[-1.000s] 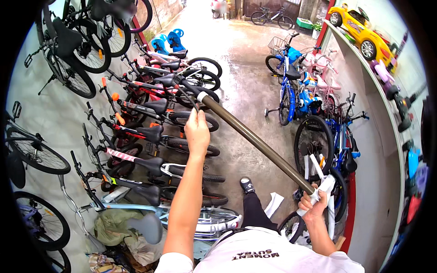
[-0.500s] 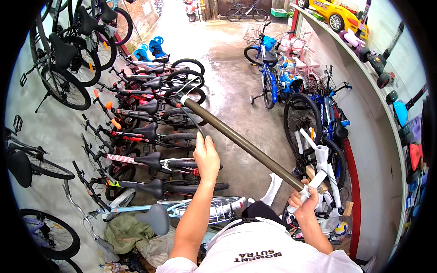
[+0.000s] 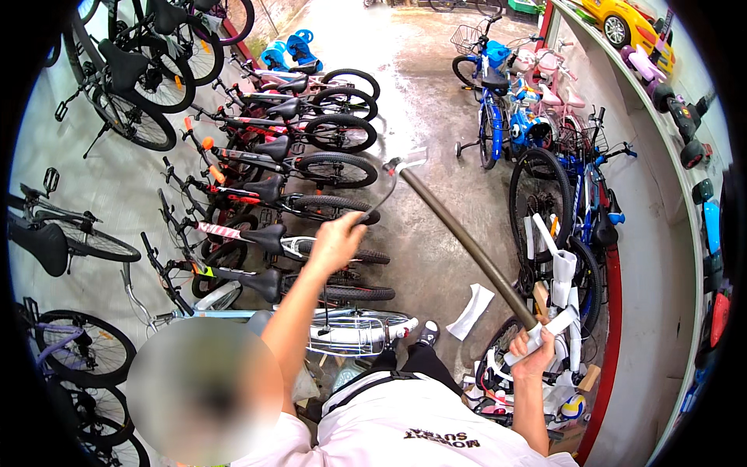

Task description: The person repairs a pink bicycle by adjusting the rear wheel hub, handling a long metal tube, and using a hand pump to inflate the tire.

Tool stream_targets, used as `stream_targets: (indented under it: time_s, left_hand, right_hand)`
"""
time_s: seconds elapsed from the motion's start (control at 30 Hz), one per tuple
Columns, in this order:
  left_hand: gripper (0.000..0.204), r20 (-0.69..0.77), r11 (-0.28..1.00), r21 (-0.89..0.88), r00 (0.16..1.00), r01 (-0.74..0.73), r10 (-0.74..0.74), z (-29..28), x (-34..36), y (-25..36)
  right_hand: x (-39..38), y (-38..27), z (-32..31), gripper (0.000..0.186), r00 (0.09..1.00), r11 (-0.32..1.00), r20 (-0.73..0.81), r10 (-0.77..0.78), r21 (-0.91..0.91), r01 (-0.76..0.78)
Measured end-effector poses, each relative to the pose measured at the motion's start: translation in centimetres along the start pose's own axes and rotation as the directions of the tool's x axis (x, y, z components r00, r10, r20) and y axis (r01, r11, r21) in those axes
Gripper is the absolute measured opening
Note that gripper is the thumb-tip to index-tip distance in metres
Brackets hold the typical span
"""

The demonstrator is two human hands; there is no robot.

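A floor pump with a long dark bronze barrel (image 3: 471, 247) slants from my right hand toward the floor ahead. My right hand (image 3: 531, 354) is wrapped round its white T-shaped handle (image 3: 562, 321). From the pump's far end, beside its small foot (image 3: 412, 158), a dark thin hose (image 3: 386, 201) curves back toward me. My left hand (image 3: 336, 243) is closed on that hose, apart from the barrel. The hose end inside my fingers is hidden.
Several bicycles (image 3: 334, 170) stand in a row at left; others hang on the left wall. A blue bicycle (image 3: 490, 124) and wrapped bicycle parts (image 3: 564, 268) are at right. A white wrapping piece (image 3: 471, 311) lies on the floor. Toys line the right shelf (image 3: 622, 78).
My left hand has drawn back to the left with the hose, which now bows away from the barrel. The pump has swung steeper, its far end shifting right. The view has shifted.
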State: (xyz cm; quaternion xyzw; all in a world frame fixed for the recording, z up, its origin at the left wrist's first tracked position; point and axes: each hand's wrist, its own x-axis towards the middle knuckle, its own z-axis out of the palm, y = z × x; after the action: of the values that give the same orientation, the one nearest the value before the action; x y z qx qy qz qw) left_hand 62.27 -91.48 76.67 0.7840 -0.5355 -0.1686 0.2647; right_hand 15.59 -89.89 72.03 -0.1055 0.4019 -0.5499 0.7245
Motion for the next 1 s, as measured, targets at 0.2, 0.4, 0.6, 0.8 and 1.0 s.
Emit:
stream_targets:
  time_s: [0.2,0.4,0.6,0.8,1.0]
  left_hand:
    - [0.028,-0.066,0.995,-0.088,0.997,0.042,-0.048,-4.2,-2.0,-4.7]
    - [0.027,0.301,0.986,-0.082,0.947,0.145,-0.114,-0.5,-8.3,-10.0]
    - [0.022,-0.137,0.999,-0.038,0.99,0.008,-0.013,-12.2,-5.8,-10.2]
    - [0.026,0.193,0.997,0.067,0.98,0.045,-0.058,-7.1,-8.3,-11.7]
    - [0.024,0.16,0.995,-0.046,0.984,0.09,-0.082,-9.7,-12.8,-10.6]
  right_hand:
    - [-1.2,3.3,1.5,0.038,0.995,0.995,-0.011,0.103,0.01,-0.103]
    - [-2.5,3.7,2.1,0.038,0.996,0.998,0.09,0.004,-0.067,0.002]
    - [-3.3,6.5,3.2,0.038,0.995,0.993,0.09,0.054,-0.109,-0.044]
    - [-4.7,6.3,5.8,0.04,0.993,0.996,0.086,-0.083,-0.027,0.086]
    - [-4.3,7.9,3.9,0.039,0.992,0.998,-0.125,0.028,-0.048,-0.034]
